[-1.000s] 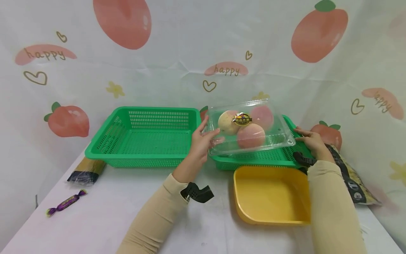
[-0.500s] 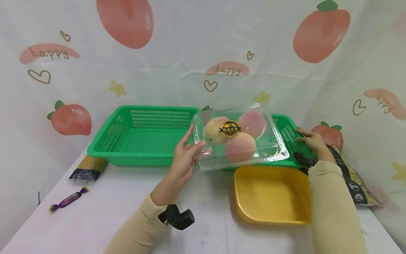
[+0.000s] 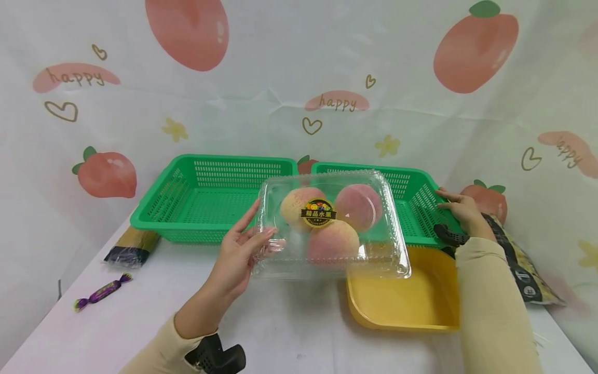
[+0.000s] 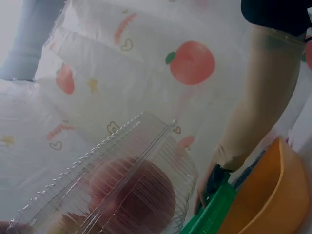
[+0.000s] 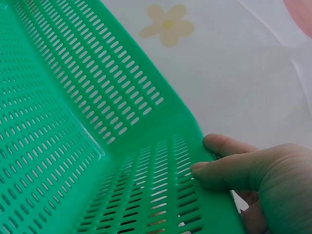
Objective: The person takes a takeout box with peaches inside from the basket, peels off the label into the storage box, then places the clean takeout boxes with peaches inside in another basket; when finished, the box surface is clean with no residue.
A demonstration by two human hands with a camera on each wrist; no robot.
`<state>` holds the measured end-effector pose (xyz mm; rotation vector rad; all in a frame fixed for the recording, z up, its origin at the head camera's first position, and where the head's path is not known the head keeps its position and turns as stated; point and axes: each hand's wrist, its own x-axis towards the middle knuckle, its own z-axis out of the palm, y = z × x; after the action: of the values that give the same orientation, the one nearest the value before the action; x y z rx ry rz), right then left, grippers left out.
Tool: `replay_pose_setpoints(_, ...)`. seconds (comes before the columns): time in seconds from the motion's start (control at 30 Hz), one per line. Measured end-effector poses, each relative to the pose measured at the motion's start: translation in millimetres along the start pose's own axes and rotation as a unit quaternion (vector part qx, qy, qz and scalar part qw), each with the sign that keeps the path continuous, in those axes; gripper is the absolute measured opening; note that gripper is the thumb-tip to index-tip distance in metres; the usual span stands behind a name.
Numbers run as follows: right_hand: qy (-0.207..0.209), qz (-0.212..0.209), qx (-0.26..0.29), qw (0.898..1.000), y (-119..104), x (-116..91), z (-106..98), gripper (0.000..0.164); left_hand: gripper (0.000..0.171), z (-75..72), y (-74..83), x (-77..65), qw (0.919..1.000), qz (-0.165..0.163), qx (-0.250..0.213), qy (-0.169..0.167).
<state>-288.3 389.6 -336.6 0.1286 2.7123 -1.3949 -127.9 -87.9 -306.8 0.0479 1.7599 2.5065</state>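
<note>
My left hand (image 3: 235, 257) grips the left end of a clear plastic fruit box (image 3: 289, 262), thumb on top and fingers at the side. Three peaches (image 3: 358, 206) show through its lid, which bears a black and gold label (image 3: 318, 213). The box is held up, tilted toward me, overlapping the right green basket (image 3: 411, 182) and the yellow basin in the head view. At that basket's right end my right hand (image 3: 464, 212) pinches the rim; in the right wrist view the thumb (image 5: 229, 170) lies on the inner side of the rim, other fingers outside.
The left green basket (image 3: 215, 231) stands beside the right one. A yellow basin (image 3: 402, 306) sits in front. At the left lie a brown packet (image 3: 133, 246) and a purple-wrapped candy (image 3: 104, 292). A black and yellow bag (image 3: 525, 275) lies right of the right sleeve.
My left hand has brought the box of peaches left and down toward me, uncovering more of the right basket. My right hand stays on the rim.
</note>
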Motion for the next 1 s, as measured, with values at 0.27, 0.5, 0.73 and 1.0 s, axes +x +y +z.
replay_pose_setpoints(0.27, -0.007, 0.005, 0.000, 1.000, 1, -1, -1, 0.051, 0.068, -24.0, -1.7, -36.7, 0.9977, -0.026, 0.056, -0.026)
replay_pose_setpoints(0.5, -0.008, 0.003, 0.013, 1.000, 3, -1, 0, 0.052, 0.070, -43.9, -15.1, -63.9, 0.9950, -0.045, 0.055, -0.070)
replay_pose_setpoints(0.73, -0.003, 0.001, 0.019, 1.000, 3, 0, 0, 0.052, 0.066, -62.8, -34.2, -77.7, 0.9961, -0.041, 0.032, -0.071)
replay_pose_setpoints(1.0, -0.003, 0.004, 0.010, 1.000, 2, 0, 1, 0.051, 0.067, -77.3, -48.7, -82.9, 0.9962, -0.063, 0.048, -0.038)
